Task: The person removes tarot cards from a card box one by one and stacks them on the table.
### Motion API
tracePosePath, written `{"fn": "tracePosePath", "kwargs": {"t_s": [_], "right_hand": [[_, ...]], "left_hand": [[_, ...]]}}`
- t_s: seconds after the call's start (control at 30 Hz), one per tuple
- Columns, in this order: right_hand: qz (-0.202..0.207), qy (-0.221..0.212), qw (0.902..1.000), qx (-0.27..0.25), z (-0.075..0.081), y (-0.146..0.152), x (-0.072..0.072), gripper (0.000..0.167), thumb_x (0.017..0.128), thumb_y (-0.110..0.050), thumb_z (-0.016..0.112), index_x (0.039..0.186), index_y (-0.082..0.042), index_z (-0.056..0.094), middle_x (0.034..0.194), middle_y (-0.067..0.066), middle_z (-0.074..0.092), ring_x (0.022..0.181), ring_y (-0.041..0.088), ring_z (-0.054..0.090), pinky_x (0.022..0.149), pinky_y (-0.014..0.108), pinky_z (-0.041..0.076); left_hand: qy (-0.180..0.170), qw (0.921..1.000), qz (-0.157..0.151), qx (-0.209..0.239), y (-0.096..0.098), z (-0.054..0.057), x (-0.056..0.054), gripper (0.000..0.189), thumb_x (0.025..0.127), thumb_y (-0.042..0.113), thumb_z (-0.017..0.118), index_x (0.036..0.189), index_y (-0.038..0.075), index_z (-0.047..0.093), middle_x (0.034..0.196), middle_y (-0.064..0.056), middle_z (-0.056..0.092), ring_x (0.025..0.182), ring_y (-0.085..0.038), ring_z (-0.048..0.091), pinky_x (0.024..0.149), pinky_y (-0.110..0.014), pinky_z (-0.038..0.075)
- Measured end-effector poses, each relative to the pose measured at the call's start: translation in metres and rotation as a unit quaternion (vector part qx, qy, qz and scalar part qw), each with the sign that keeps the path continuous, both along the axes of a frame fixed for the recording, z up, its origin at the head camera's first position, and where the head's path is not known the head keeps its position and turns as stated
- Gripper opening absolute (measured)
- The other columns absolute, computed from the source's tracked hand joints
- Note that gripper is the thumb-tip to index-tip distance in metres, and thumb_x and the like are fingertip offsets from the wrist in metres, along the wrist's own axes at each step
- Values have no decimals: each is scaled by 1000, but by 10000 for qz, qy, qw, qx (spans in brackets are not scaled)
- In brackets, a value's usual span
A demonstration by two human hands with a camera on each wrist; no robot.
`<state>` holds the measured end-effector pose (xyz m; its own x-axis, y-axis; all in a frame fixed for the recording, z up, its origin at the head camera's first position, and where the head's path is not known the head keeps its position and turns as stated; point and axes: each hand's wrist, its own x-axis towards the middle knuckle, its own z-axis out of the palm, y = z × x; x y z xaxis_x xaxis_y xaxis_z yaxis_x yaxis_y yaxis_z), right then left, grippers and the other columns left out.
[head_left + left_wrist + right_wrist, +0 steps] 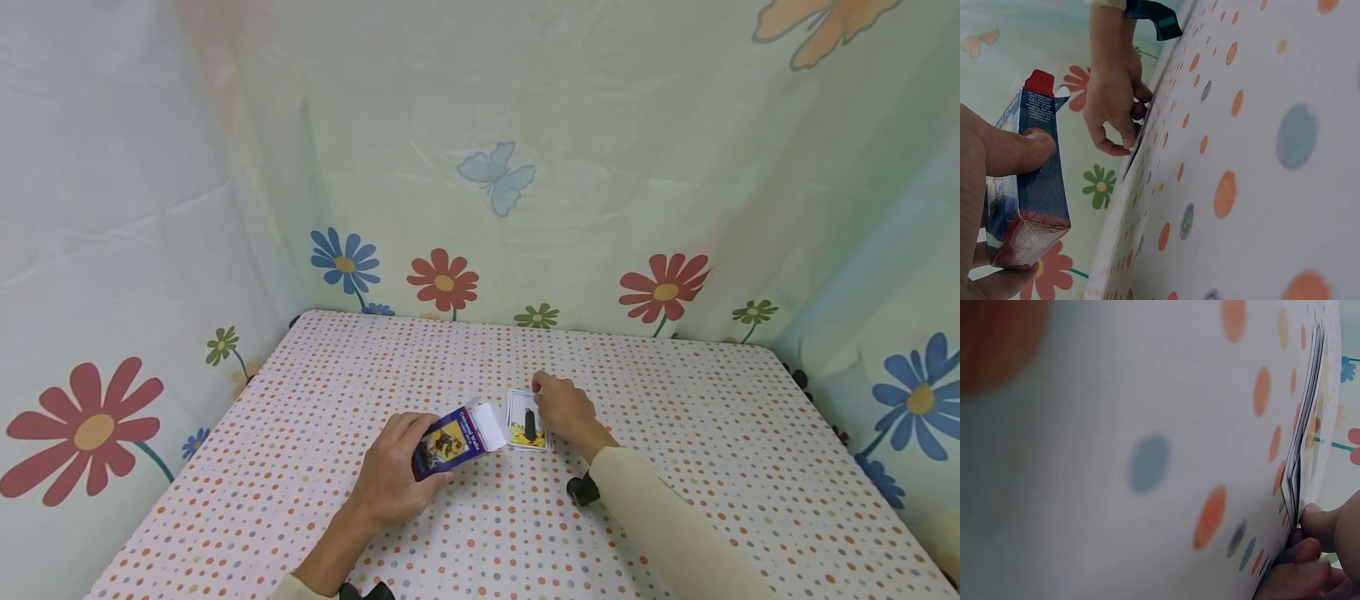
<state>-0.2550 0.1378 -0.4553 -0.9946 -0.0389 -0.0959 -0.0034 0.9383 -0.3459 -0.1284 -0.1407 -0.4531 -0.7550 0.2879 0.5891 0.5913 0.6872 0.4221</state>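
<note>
My left hand (393, 475) grips a blue tarot card box (448, 442), thumb along one narrow side and fingers round the other. The box is tilted above the table, its white top flap (489, 427) open toward the right; a red tab (1039, 82) shows in the left wrist view. Just right of the flap, a small stack of cards (528, 421) lies face up, the top one showing a dark figure on yellow. My right hand (566, 407) pinches the stack's far right corner, thumb (1319, 522) against the cards' edge. The box's inside is hidden.
A pale cloth with coloured dots covers the table (675, 400). Behind it hangs a curtain (585, 167) printed with flowers and butterflies, which also closes off both sides. Each wrist wears a black strap; the right one (582, 490) is near the tabletop.
</note>
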Motion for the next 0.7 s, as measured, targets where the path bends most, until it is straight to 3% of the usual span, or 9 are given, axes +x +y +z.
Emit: {"fn": "tracePosePath", "kwargs": {"t_s": [0.27,0.7], "right_hand": [[15,-51,10000,71,-2,0,-1,10,105,-19,54,113,-18,59,85,4,64,67,22,56,56,35,43],[-100,-25,9999,10,-3,0,0,12,105,-22,55,116,-17,59,93,6,66,70,23,55,60,35,42]], "left_hand": [[0,10000,-28,9,0,1,0,71,70,27,92,132,8,62,123,-2,61,106,-12,54,84,-33,53],[28,10000,-21,2,0,1,1,71,70,27,92,132,9,62,123,-1,61,106,-11,54,84,-33,53]]}}
